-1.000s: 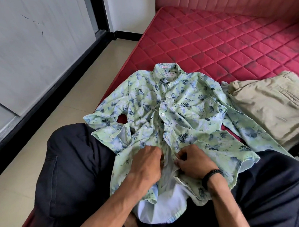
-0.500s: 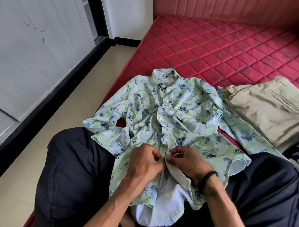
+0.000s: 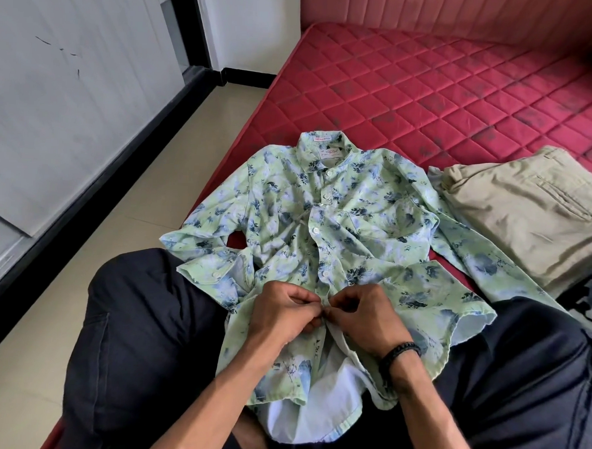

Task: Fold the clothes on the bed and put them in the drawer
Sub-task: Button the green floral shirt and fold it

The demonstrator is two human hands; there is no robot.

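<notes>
Bright, even daylight; source not in view. Shadows soft and weak: faint ones under the hands [image 3: 324, 314] on the shirt [image 3: 321, 232], darker between the knees at bottom. White wall [image 3: 73, 95] at left reads pale, slightly washed out. Mild sheen on the red mattress [image 3: 429, 94]. Focus sharp at centre: shirt print and buttons legible, collar label text too small to read. Wide-angle distortion: the black skirting [image 3: 120, 169] and mattress edge bow outward. Corners soften a little, notably far right.
</notes>
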